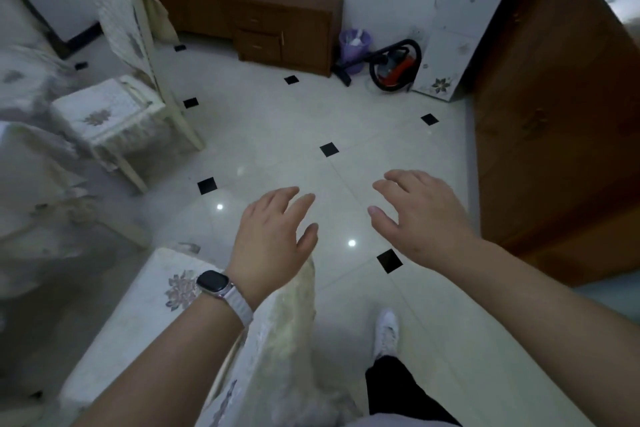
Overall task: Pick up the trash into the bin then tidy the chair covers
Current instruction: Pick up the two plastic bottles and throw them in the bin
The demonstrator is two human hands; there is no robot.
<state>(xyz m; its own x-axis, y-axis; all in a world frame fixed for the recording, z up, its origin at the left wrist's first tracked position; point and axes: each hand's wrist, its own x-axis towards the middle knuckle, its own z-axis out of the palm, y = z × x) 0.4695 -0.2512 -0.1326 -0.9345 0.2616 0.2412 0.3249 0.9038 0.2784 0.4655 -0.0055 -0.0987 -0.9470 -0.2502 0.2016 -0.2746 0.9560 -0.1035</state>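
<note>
My left hand (272, 239), with a watch on the wrist, hovers with relaxed fingers just above the top of a chair back draped in a cream floral cover (284, 333) right below me. My right hand (420, 215) is held out beside it over the tiled floor, fingers spread, holding nothing. A second covered chair (121, 45) stands at the upper left, its back cover hanging unevenly and its seat cover (104, 111) rumpled at the back. A small purple bin (353, 45) with white trash inside sits against the far wall.
A table with a pale floral cloth (24, 87) fills the left side. A brown cabinet (287, 24), a red and black vacuum (394, 66) and a white floral appliance (460, 21) line the far wall. A wooden door (554, 114) stands at right. My white shoe (386, 333) is on the floor.
</note>
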